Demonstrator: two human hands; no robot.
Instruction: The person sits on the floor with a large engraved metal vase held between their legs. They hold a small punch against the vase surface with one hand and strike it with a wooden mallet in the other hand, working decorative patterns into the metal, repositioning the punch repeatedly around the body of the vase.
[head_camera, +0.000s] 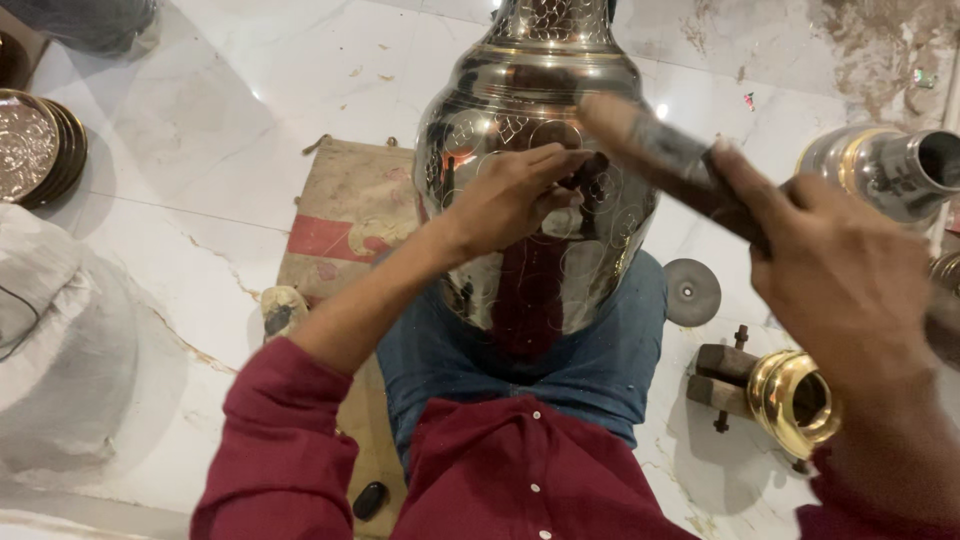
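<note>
Two hands work over a white marble floor (250, 120). Left hand (515, 195) pinches a small tool against the engraved metal vase (530, 180) resting on the lap. Right hand (850, 280) wraps its fingers around a dark mallet (660, 155) just right of it. Brass plates (40, 145) lie far left.

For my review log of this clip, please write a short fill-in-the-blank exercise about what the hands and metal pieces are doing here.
1. The left hand presses a small tool against the engraved silver-coloured ____.
2. The right hand grips a dark ____, raised over the vase.
3. The vase rests on the person's ____.
4. The stacked metal plates lie on the ____ floor.

Missing words: vase; hammer; lap; marble
</note>
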